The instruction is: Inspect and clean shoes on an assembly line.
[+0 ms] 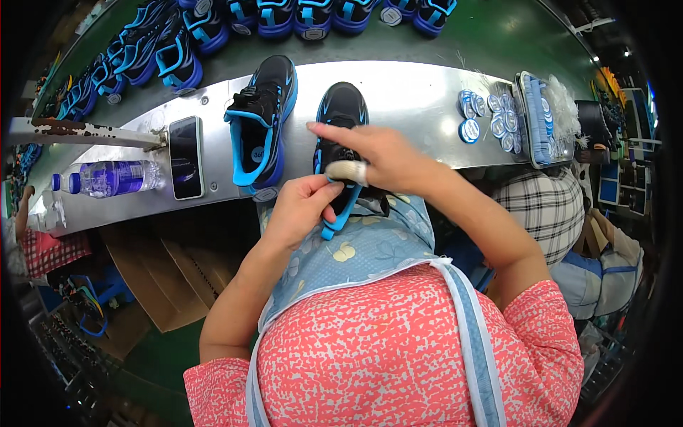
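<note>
A black and blue sneaker (343,107) lies in front of me, toe pointing away, its heel over the edge of the metal worktop. My left hand (302,206) is closed in a pinch at the near-left side of its opening. Above the sneaker is my right hand (388,160), its index finger stretched out to the left. A finger of that hand wears a whitish cover and touches the sneaker near the left fingertips. Both hands hide much of the lacing and opening. Left of it stands a matching sneaker (263,128), with a round sticker on its insole.
Several round stickers (469,130) lie on the worktop at the right, beside a tray of stacked ones (537,121). A phone (186,158), a water bottle (117,178) and a metal bar (85,134) are at the left. More sneakers (274,18) line the green surface behind.
</note>
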